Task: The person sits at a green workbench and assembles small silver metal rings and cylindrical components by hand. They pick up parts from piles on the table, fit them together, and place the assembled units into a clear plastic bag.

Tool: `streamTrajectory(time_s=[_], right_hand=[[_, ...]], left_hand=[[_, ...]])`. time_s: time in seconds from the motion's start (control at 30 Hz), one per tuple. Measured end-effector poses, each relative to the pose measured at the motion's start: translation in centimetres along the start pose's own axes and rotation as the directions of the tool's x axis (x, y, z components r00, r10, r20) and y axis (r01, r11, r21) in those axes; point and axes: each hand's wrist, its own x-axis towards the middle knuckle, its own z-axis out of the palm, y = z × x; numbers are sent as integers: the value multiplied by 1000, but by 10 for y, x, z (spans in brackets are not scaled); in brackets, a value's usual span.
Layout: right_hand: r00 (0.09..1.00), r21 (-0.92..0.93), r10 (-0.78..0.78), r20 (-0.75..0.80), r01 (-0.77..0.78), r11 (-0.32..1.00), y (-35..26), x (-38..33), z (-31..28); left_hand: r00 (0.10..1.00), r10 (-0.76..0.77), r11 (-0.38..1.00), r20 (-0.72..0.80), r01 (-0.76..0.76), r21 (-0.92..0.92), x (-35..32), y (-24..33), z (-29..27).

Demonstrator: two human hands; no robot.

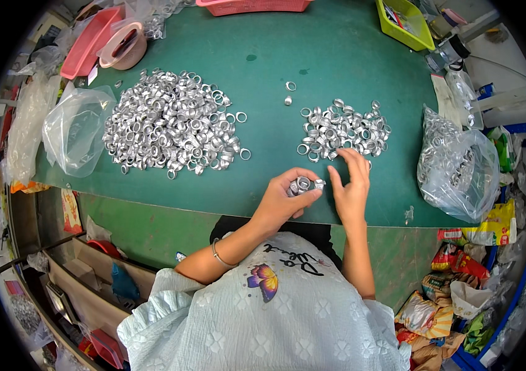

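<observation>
My left hand [284, 196] is curled around several silver metal rings [303, 183] close to the table's near edge. Just right of it, my right hand [352, 185] has its thumb and fingers apart, with the fingertips at the near edge of a small pile of rings [344, 131]. No ring shows between those fingers. A much larger pile of similar rings [170, 123] lies to the left on the green table [263, 55]. Two loose rings [290, 86] lie between the piles, farther back.
On the right stands a clear plastic bag of rings [451, 164]; a crumpled clear bag [80, 130] lies left of the large pile. Pink baskets [93, 40], a pink bowl [124, 46] and a yellow-green basket [406, 25] sit along the back. Below left is an open drawer [89, 272].
</observation>
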Motion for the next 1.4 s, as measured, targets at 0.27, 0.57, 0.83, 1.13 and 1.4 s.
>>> streamTrajectory(time_s=[0.27,0.57,0.83,1.13,1.4], right_hand=[[939,548,340,54,-312,776,15,-8,12],[957,851,273,98,-223,475,-10,-27,-4],[982,637,188,-3,-144,757,-30,-28,-9],[829,874,349,437,-484,56,-20,-35,-6],[768,841,398,502,-540,-19,-18,-39,1]], left_hand=[[994,39,995,-98,-48,-89,2,-2,-3],[1000,-19,953,24,25,-301,3,1,1],[1000,2,987,13,0,-160,1,-3,3],[964,247,954,-94,-225,196,-5,2,13],[898,439,814,-27,-385,434,3,-5,8]])
